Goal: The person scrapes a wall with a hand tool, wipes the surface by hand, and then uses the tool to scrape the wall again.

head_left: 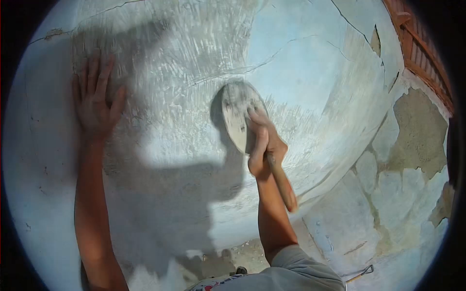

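My right hand [267,138] is closed around a wooden-handled tool with a pale, dark-smudged oval head [235,116]. The handle's end sticks out below my wrist. The oval head is at the wall [165,106], and I cannot make out the tool's exact kind. My left hand [96,99] lies on the wall to the left with its fingers spread, holding nothing. Between and above my hands, the wall surface is covered with short rough marks. A smoother pale blue patch is at the upper right of the tool.
Cracks run across the upper wall. At right, a lower wall [422,131] has peeling plaster and a bare grey-brown patch. Brown roofing [427,43] shows at the upper right. A handled tool [360,274] lies at the bottom right. Shadows fall over the wall's left and lower parts.
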Tool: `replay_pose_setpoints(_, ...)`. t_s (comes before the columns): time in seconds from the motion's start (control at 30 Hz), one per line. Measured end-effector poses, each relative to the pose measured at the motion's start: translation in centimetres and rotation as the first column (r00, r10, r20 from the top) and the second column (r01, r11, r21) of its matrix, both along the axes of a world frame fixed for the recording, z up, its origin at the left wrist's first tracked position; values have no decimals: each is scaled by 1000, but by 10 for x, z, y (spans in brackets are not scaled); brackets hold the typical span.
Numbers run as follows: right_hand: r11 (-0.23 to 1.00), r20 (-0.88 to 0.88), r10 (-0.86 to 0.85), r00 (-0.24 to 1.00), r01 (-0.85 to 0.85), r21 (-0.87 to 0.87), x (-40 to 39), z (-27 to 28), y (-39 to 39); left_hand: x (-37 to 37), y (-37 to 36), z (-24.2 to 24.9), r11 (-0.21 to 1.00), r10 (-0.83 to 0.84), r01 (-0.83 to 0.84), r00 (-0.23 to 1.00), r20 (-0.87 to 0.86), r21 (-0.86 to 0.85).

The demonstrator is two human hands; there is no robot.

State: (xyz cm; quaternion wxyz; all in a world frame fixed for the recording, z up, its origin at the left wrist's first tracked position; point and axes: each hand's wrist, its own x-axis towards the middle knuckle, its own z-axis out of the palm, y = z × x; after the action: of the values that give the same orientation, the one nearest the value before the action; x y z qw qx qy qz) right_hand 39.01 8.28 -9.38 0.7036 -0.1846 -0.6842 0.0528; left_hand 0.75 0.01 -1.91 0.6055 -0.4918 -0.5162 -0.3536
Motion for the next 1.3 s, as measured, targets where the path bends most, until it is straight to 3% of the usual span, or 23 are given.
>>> replay_pose_setpoints(0.07,976,69,-76,995,60,210,-2,22,18,-5,2,0,1000,-4,4,1000,-27,13)
replay_pose_setpoints(0.2,998,13,-57,998,57,-27,9,-31,1,-2,-3,-3,1000,8,-8,1000,8,-21)
replay_pose_setpoints(0.23,994,83,-99,992,95,55,13,-43,1,3,-3,-3,1000,3,-3,1000,13,-11)
replay_pose_setpoints(0.33,994,-96,74,993,-81,-77,5,-36,3,1,-2,2,1000,9,-9,1000,7,1)
replay_pose_setpoints(0.37,1000,-18,7,1000,-6,21,7,-17,13,1,-2,1,1000,9,-9,1000,1,-7)
replay_pose_setpoints(0.4,997,-79,20,997,-26,-71,0,6,-2,1,-1,0,1000,6,-6,1000,1,-5)
replay_pose_setpoints(0.47,1000,-30,2,1000,-2,28,3,14,17,2,-1,0,1000,5,-5,1000,2,7)
replay_pose_setpoints(0.67,1000,0,-25,1000,25,16,18,-53,12,3,-2,0,1000,20,-20,1000,2,-1)
replay_pose_setpoints(0.8,999,-33,-40,999,40,8,3,23,12,2,-2,0,999,29,-29,999,-34,-18)
replay_pose_setpoints(0.83,996,-22,-24,999,26,81,3,29,17,-1,-2,-1,1000,25,-26,999,-38,-14)
replay_pose_setpoints(0.93,999,-7,-29,1000,29,-46,13,-2,7,2,-1,1,1000,13,-13,999,-37,9)
replay_pose_setpoints(0.97,999,21,-39,999,39,16,18,-27,13,2,-2,0,1000,13,-13,999,-32,15)
replay_pose_setpoints(1.0,990,-46,31,998,-37,-134,19,-46,3,2,-1,1,1000,13,-13,1000,-28,7)
replay_pose_setpoints(1.07,998,22,-32,999,30,61,17,-54,11,2,-1,0,1000,20,-20,1000,-9,-5)
replay_pose_setpoints(1.13,1000,-100,14,995,-15,-13,5,-15,4,4,-3,1,1000,6,-6,1000,-15,4)
replay_pose_setpoints(1.17,999,-14,-43,999,43,-27,8,12,-1,5,-2,1,1000,-4,4,1000,-15,6)
replay_pose_setpoints(1.2,1000,-29,21,999,-21,-1,6,22,8,5,-2,0,1000,-4,4,1000,-10,-2)
replay_pose_setpoints(1.27,995,42,-41,998,37,97,8,29,11,3,-2,0,1000,-2,2,1000,-3,-2)
replay_pose_setpoints(1.3,999,18,-40,999,39,33,7,18,7,2,-2,-1,1000,7,-7,1000,-1,-13)
